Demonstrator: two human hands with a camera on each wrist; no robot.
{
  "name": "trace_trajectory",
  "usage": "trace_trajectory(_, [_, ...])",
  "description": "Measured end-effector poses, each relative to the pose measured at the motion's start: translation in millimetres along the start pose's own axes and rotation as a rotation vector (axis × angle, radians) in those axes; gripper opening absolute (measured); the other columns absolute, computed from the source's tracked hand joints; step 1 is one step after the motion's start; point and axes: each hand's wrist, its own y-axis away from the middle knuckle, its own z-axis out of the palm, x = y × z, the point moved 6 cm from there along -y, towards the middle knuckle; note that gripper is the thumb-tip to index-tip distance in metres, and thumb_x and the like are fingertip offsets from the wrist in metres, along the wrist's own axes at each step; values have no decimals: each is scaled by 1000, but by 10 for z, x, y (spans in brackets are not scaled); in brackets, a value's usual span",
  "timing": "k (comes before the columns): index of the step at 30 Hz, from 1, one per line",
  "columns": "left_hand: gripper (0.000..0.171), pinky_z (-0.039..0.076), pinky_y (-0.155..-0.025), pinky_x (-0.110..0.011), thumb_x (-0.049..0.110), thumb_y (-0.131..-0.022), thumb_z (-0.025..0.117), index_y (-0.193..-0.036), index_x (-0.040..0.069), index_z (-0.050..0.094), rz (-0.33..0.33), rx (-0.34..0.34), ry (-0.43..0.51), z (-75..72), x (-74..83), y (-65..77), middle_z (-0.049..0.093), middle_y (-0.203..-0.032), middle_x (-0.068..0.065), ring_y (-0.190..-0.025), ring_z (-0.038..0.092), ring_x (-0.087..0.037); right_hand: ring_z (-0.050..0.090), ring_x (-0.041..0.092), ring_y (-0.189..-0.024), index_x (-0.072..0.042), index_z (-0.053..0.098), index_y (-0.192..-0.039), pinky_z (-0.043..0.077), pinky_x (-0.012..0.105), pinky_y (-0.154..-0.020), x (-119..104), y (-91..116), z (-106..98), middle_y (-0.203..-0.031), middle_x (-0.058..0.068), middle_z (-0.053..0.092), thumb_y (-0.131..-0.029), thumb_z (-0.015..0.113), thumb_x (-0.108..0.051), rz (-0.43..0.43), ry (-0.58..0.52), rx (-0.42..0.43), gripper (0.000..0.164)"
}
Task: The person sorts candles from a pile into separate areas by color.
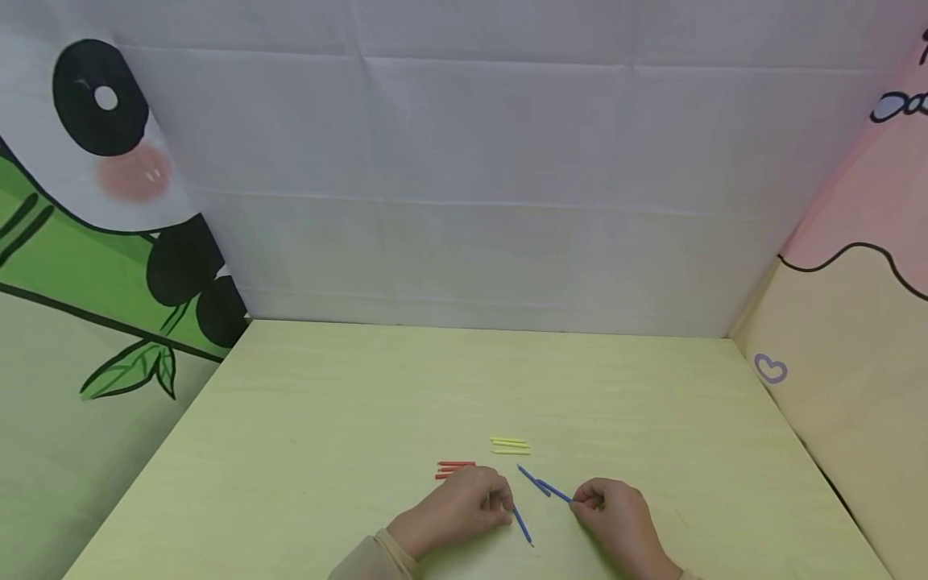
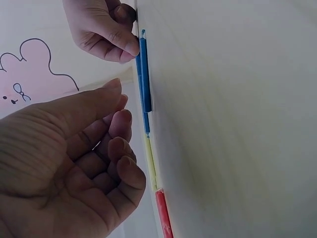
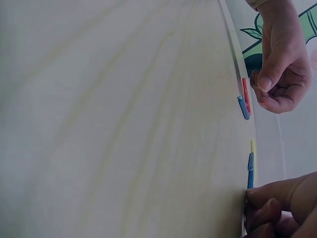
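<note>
Three thin blue sticks lie on the table in front of me. My right hand (image 1: 616, 515) pinches the near end of one blue stick (image 1: 554, 490) between thumb and fingertips. The far end of that stick meets a second blue stick (image 1: 532, 480), which lies aslant. My left hand (image 1: 467, 507) hovers with loosely curled fingers beside the third blue stick (image 1: 523, 526); the left wrist view shows nothing in its grasp. Behind the left hand lie several red sticks (image 1: 455, 464), partly hidden by it. In the right wrist view the left hand (image 3: 285, 69) is apart from the sticks.
A row of yellow sticks (image 1: 511, 441) lies beyond the blue ones. The pale wooden table (image 1: 326, 387) reaches back to a white cloth wall (image 1: 493, 161). Printed panels with cartoon figures stand along the left and right sides.
</note>
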Motion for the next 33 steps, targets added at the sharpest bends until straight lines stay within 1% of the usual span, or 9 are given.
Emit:
trace_trajectory(7, [10, 41, -64, -14, 15, -81, 78, -83, 17, 69, -4, 9, -7, -2, -10, 7, 50, -70, 18, -67, 46, 4, 49, 10, -63, -12, 69, -77, 39, 27, -61, 11, -2, 10, -68, -9, 59, -80, 77, -10, 14, -4, -1, 8])
trace_trajectory(14, [10, 41, -65, -15, 16, -81, 78, -82, 18, 69, -10, 10, -12, 0, -24, 10, 50, -70, 18, -67, 47, 3, 50, 11, -65, -12, 70, -80, 40, 26, -60, 39, -12, 7, -70, -7, 60, -83, 75, -11, 63, -12, -13, 6])
trace_trajectory(18, [10, 42, -65, -15, 15, -82, 78, -83, 18, 68, -16, 4, 1, -9, -26, 9, 51, -70, 18, -67, 47, 3, 50, 12, -66, -12, 70, -81, 41, 25, -59, 61, -20, -24, -72, -6, 60, -84, 73, -10, 60, -31, -9, 5])
trace_trajectory(27, [10, 41, -68, -15, 15, -82, 78, -83, 18, 69, 2, 11, -1, -31, -6, -9, 51, -69, 18, -66, 47, 4, 51, 11, -69, -12, 70, -83, 42, 24, -61, 111, -44, -121, -74, -6, 60, -84, 74, -12, 37, -65, 18, 5])
trace_trajectory(33, [10, 42, -67, -15, 11, -81, 78, -86, 15, 70, 14, 27, -23, -36, -2, -28, 52, -71, 17, -67, 47, 4, 52, 11, -69, -10, 69, -83, 43, 24, -62, 128, -55, -167, -75, -5, 60, -85, 74, -14, 32, -81, 21, 7])
